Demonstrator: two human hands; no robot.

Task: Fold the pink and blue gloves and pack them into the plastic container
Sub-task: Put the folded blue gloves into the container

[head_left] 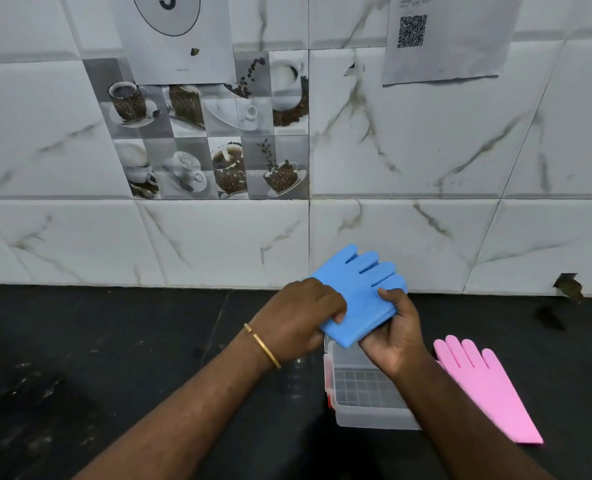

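1. Blue glove [360, 292] is held in the air just above the far end of the plastic container [367, 393], doubled over on itself, its finger end pointing up toward the wall.
2. It looks like silicone or rubber: light, floppy, a little springy, so a fold will probably want to open again unless it is pinched at the crease.
3. Left hand [301, 320] curls its fingers [336, 306] round the glove's left edge; right hand [391, 337] grips the right edge near the fold, thumb on top.
4. Best hold, I judge, is at the folded lower edge with both hands, pressing the layers flat before lowering it into the container.
5. Pink glove [485, 386] lies flat and unfolded on the bench [114, 341] just right of the container, cuff toward the person; the right forearm hides whether they touch.
6. The container is translucent and open, with a gridded floor and red clips on its left side; it looks light and may slide if pushed.
7. The bench is dark, dull and scuffed.
8. Behind it rises a white marble-look tile wall [426, 150] with a panel of coffee-cup tiles [211, 140] and two paper sheets, one carrying a QR code [412, 31].
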